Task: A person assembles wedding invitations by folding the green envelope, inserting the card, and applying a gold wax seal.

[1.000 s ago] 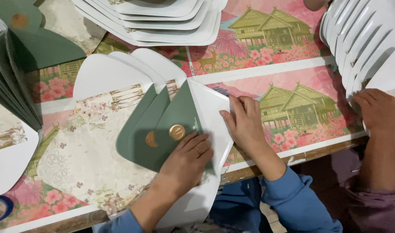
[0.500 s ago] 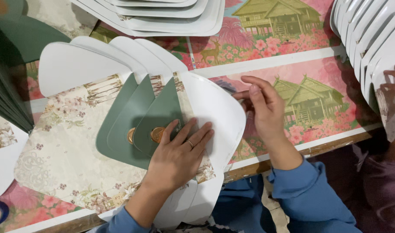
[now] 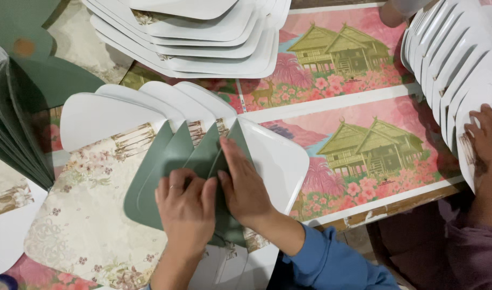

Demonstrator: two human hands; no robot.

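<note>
Brightness: moderate, even indoor light, warm in tone.
Source: seems overhead; no lamp in view.
Shadows: soft and short under the left hand and right hand, darker beneath the table edge at lower right.
Glare: mild sheen on the white card stack.
Blur: slight softness at the green sheets, top left.
Focus: centre sharp.

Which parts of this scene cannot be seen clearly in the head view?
- Head view: both hands, left hand and right hand, cover the middle of the green envelope flaps, so anything on the flaps there is hidden.
- The white card stack is cut off by the top edge.
- The dark green stack is blurred and cut off by the left edge.
- Another person's hand hides part of the white cards at right.
</note>
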